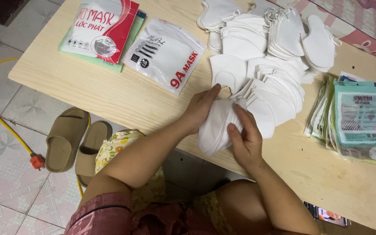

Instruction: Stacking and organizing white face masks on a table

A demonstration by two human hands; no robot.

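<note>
Two hands grasp one small stack of white folded masks (216, 126): left hand (199, 111) fingers curled around it, right hand (244, 139) pinching its edge; mask pile (266, 56) behind.

A pale wooden bench (122, 93) carries everything. A large heap of white masks (262, 65) spreads over its middle. Left of the heap lies a clear packet with red lettering (166, 52), and further left a red-and-white packet (103, 28) rests on a green one (109, 66). Right of the heap, near the bench edge, sits a stack of pale green packets (357, 122), fanned out slightly.
</note>
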